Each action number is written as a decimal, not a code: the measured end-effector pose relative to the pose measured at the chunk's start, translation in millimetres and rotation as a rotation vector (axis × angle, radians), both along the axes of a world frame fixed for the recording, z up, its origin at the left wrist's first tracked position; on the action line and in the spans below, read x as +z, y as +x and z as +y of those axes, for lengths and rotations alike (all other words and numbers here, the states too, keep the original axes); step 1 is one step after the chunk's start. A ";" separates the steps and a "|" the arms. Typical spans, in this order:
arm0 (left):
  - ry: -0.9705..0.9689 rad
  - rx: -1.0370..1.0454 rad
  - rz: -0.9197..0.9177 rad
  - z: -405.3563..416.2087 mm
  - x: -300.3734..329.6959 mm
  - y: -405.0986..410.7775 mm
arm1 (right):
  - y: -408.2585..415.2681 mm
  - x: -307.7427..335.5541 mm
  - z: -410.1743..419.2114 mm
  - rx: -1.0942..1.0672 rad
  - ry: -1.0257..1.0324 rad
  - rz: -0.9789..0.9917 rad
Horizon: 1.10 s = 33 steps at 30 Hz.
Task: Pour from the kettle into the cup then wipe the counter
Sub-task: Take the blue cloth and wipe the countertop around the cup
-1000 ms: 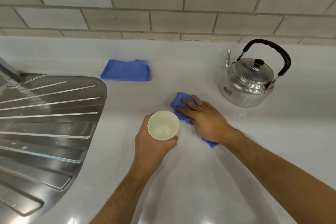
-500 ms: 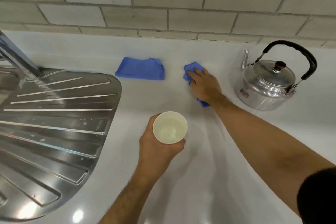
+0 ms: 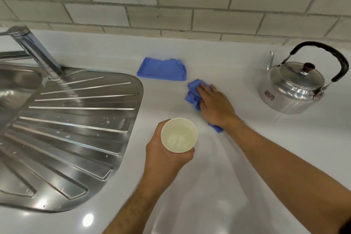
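- Head view: white counter [image 3: 237,186] under a pale tiled wall, steel drainboard [image 3: 72,129] to the left.
- Left hand [image 3: 165,159] wraps the cup [image 3: 179,135], lifted; it looks light, liquid inside, so keep it level.
- Right hand [image 3: 214,104] presses flat on the crumpled blue cloth [image 3: 193,93], which is soft and limp.
- Kettle [image 3: 296,85] stands apart, right; take it by the black handle.
- Cloth mostly hidden; cup's fill level is hard to read.

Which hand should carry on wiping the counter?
The right hand, I'd say: it lies flat on the crumpled blue cloth on the counter, while the left hand is busy holding the cup.
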<state>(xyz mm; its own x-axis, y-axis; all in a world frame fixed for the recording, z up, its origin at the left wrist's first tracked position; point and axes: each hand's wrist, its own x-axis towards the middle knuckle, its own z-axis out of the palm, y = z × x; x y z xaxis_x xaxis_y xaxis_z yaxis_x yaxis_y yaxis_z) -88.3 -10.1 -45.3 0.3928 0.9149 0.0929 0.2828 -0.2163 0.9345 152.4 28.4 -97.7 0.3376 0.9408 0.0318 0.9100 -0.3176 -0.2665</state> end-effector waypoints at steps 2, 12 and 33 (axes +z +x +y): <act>0.002 0.007 0.004 -0.6 0.1 -7.5 | -10.4 -2.9 20.5 -0.052 -0.012 -0.043; 0.060 -0.010 -0.019 -6.6 12.4 -36.2 | -73.7 3.6 31.5 0.384 -0.105 -0.058; 0.006 -0.043 -0.062 -9.4 8.6 -30.6 | 17.2 4.5 -92.0 -0.037 -0.070 -0.132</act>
<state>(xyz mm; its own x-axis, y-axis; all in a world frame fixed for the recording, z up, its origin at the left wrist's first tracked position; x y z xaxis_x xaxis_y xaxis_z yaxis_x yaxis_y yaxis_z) -118.8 -19.4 -36.7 0.4255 0.8965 0.1232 0.2148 -0.2323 0.9486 169.6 -63.5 -93.2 0.3688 0.9294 0.0134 0.9232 -0.3647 -0.1211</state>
